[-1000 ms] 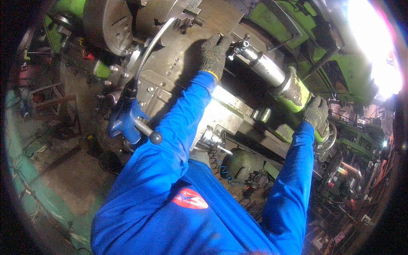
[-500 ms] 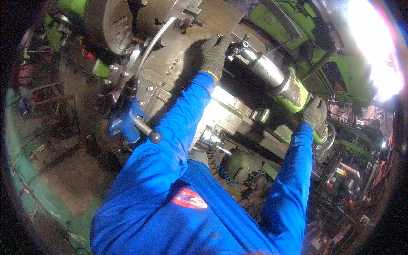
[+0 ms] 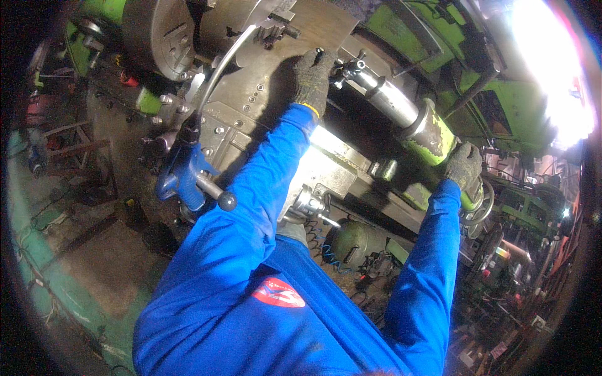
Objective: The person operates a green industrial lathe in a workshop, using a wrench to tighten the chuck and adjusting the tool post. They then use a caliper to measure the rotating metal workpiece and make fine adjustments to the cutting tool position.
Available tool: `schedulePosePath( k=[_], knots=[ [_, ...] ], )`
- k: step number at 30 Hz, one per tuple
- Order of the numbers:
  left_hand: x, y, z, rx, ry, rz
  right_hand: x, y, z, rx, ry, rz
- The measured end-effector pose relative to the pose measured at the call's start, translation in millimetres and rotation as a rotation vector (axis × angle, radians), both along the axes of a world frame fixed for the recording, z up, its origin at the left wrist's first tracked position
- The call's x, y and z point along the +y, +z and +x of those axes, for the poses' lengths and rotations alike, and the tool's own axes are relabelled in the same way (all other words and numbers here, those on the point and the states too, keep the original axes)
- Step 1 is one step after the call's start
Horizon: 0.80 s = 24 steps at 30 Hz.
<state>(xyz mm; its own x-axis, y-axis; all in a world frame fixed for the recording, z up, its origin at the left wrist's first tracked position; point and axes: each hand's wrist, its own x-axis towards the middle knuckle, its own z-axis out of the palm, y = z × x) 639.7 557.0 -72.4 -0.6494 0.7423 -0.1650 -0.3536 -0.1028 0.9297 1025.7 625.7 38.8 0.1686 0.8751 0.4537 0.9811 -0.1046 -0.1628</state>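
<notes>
My left hand point(image 3: 313, 76), in a grey knit glove, is closed at the front end of the lathe's tailstock spindle point(image 3: 392, 103). A small piece shows at its fingertips, too hidden to name. Just right of it, a metal fitting with short stub handles point(image 3: 356, 64) sits on the spindle's end. My right hand point(image 3: 464, 165), gloved alike, curls over the rear of the green tailstock point(image 3: 434, 139), just above the handwheel point(image 3: 480, 203). The glove hides what lies under its fingers.
The big chuck point(image 3: 169, 41) stands at the far left. A blue air gun point(image 3: 183, 178) with a bent metal tube and a ball-ended lever point(image 3: 226, 200) are beside my left forearm. Below lies the carriage point(image 3: 335, 166) with a small handle. Coiled blue hose point(image 3: 332, 255) hangs lower down.
My left hand has shifted very slightly to the left at the spindle's end. The right hand stays on the tailstock, nearly still.
</notes>
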Motion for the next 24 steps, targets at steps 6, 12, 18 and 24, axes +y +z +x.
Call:
schedulePosePath(
  k=[6, 12, 18, 24],
  knots=[
    [-6, 15, 1, 0.002, -0.013, -0.005, -1, -1, -3, -0.033, 0.0, 0.028],
    [-2, 13, 5, -0.28, 0.049, 0.04, -1, -4, 3, -0.022, 0.025, 0.051],
    [4, -8, 1, -0.416, -0.009, 0.098, -1, 3, -2, -0.017, 0.018, 0.007],
    [-4, 11, 3, -0.226, -0.01, 0.098, -2, 0, -3, -0.052, 0.016, 0.047]
  ],
)
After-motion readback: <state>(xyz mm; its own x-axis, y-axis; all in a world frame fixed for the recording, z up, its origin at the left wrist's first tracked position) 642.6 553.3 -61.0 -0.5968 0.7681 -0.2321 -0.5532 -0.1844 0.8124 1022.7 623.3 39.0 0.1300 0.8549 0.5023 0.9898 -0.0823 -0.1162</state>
